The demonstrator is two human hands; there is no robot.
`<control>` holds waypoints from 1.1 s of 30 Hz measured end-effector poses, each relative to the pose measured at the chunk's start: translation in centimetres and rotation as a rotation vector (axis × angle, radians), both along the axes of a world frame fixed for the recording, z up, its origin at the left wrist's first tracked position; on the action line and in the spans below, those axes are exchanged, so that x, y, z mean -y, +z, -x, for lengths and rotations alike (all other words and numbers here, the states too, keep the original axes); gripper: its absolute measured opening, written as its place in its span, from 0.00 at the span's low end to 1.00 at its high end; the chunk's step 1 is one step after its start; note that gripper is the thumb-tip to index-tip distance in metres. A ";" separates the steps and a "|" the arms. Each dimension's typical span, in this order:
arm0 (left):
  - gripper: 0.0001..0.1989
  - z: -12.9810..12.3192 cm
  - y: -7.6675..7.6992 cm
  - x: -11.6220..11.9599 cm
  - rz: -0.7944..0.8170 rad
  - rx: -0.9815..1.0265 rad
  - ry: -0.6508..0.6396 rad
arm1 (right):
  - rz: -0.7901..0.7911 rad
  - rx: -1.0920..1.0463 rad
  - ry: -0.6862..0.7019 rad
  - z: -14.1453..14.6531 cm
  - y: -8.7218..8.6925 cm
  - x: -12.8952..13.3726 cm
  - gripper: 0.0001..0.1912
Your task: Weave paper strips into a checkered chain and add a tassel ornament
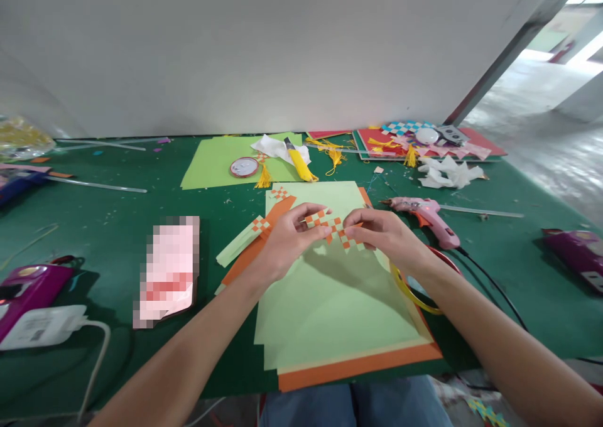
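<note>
A small woven paper piece point(334, 228), checked in orange and pale green, is held up between my two hands. My left hand point(301, 232) pinches its left end, thumb in front. The right end is gripped by my right hand point(377, 229), whose fingers partly cover it. Below them lies a stack of pale green paper sheets point(339, 308) with an orange sheet point(358, 365) showing at its near edge. Left of the stack are pale green paper strips point(241, 242), partly woven with orange ones, and loose orange strips point(245, 260).
A pink glue gun point(426, 213) with a glue stick and black cord lies at right. Tape rolls point(414, 292) sit under my right forearm. A yellow cutter point(300, 160) and a tassel point(264, 176) are at the back. A phone point(172, 270) lies at left.
</note>
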State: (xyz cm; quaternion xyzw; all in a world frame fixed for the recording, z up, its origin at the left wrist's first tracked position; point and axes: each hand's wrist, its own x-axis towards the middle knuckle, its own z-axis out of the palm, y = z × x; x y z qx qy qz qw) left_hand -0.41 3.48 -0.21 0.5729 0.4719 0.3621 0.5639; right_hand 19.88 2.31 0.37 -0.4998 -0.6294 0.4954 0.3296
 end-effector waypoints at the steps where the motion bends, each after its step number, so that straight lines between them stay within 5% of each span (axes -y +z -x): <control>1: 0.18 0.0 -0.1 0.0 0.002 0.006 -0.003 | 0.002 0.004 0.003 0.0 0.0 0.0 0.11; 14: 0.18 -0.4 -0.2 0.3 0.030 0.050 -0.131 | 0.013 -0.020 0.016 0.2 -0.5 -0.1 0.12; 33: 0.19 -0.3 0.2 0.4 0.012 -0.005 -0.123 | 0.004 0.010 0.006 0.2 -0.2 -0.1 0.13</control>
